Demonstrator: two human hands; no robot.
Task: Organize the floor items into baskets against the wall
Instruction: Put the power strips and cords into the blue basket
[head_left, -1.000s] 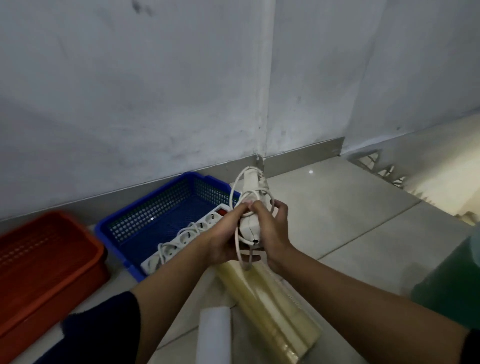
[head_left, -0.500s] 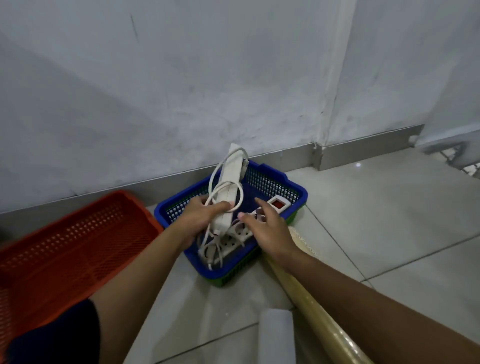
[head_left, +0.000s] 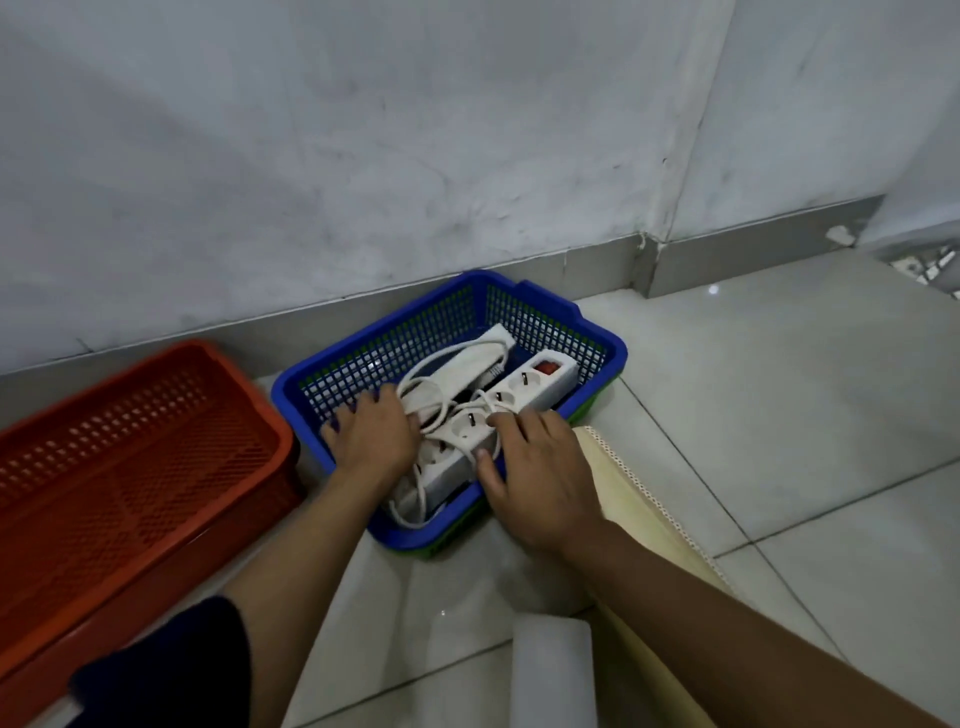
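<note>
Two flat, released hands (head_left: 376, 439) (head_left: 537, 467) on power strips (head_left: 524, 389) in blue basket (head_left: 597, 332), cords partly hidden.

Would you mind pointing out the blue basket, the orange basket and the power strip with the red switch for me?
blue basket (head_left: 597, 332): head view, on its right rim.
orange basket (head_left: 156, 467): head view, on its perforated floor.
power strip with the red switch (head_left: 524, 387): head view, on its white top face, near the switch end.

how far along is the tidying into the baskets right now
Done: two white power strips lie in the blue basket. In hand: left hand and right hand rest on the cords there. Left: the yellowish roll and white roll remain on the floor; the orange basket looks empty.
</note>
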